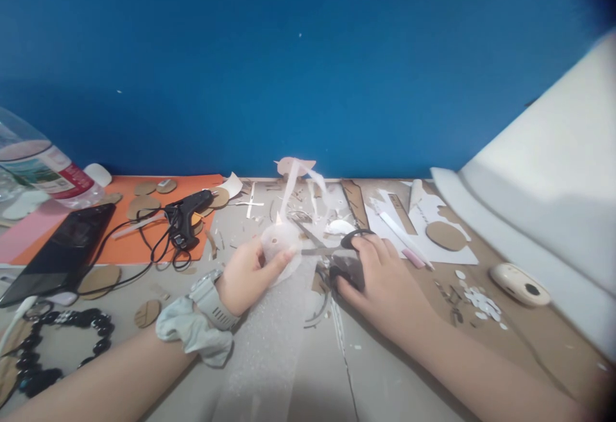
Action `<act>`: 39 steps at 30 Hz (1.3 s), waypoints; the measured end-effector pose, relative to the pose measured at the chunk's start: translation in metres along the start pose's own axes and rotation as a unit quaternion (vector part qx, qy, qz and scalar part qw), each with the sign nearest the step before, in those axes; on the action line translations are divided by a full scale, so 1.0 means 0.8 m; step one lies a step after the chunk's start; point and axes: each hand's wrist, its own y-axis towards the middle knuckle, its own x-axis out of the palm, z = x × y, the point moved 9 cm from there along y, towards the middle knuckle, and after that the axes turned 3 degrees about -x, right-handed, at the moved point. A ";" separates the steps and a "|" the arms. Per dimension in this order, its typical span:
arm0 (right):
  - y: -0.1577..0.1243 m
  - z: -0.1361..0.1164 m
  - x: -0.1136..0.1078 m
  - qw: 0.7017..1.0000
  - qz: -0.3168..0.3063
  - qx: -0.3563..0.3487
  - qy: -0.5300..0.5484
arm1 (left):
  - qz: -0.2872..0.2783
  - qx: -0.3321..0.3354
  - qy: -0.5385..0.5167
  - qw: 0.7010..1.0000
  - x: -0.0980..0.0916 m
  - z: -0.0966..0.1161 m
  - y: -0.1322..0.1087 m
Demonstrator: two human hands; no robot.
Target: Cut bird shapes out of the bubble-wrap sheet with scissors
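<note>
My left hand (248, 274) grips a round white foam piece (278, 241) at the middle of the table; a strip of white foam sheet (269, 345) runs from it toward me. My right hand (380, 274) has its fingers through the black handles of a pair of scissors (332, 252). The blades are parted and point left at the foam piece. A grey watch and a pale scrunchie sit on my left wrist.
A black glue gun (185, 213) with its cord lies on an orange sheet (125, 242). At the left are a phone (58, 252), a plastic bottle (38, 172) and black beads (58, 345). Cardboard discs, paper scraps and white sheets litter the table; a cream device (520, 284) sits right.
</note>
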 end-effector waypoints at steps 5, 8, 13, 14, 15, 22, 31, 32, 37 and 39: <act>0.000 0.000 -0.002 1.000 0.002 -0.003 0.004 | -0.023 0.007 -0.038 0.999 0.002 0.002 0.002; 0.000 0.002 -0.001 1.000 -0.002 -0.003 0.011 | -0.056 0.023 -0.031 0.998 0.008 0.004 0.002; 0.001 0.005 -0.002 1.000 -0.004 -0.004 0.013 | -0.091 0.031 -0.019 0.995 0.011 0.005 0.004; 0.001 0.005 -0.002 1.000 -0.004 -0.006 0.012 | -0.095 0.028 -0.020 0.995 0.011 0.005 0.004; 0.001 0.005 -0.002 1.000 -0.005 -0.008 0.012 | -0.100 0.025 -0.018 0.994 0.011 0.005 0.005; 0.000 0.008 0.002 1.000 -0.006 -0.006 0.021 | -0.124 0.037 -0.021 0.991 0.011 0.008 0.005; 0.001 0.007 0.001 1.000 -0.004 -0.013 0.023 | -0.092 0.031 0.017 0.995 0.008 0.006 0.003; 0.001 0.005 0.001 1.000 -0.003 -0.013 0.024 | -0.081 0.027 0.023 0.996 0.007 0.005 0.004; 0.001 -0.002 -0.002 1.000 -0.003 -0.015 0.017 | -0.028 0.022 0.024 0.999 -0.004 0.003 0.006; 0.002 -0.002 -0.003 1.000 -0.003 -0.011 0.016 | -0.025 0.030 0.014 0.999 -0.005 0.007 0.005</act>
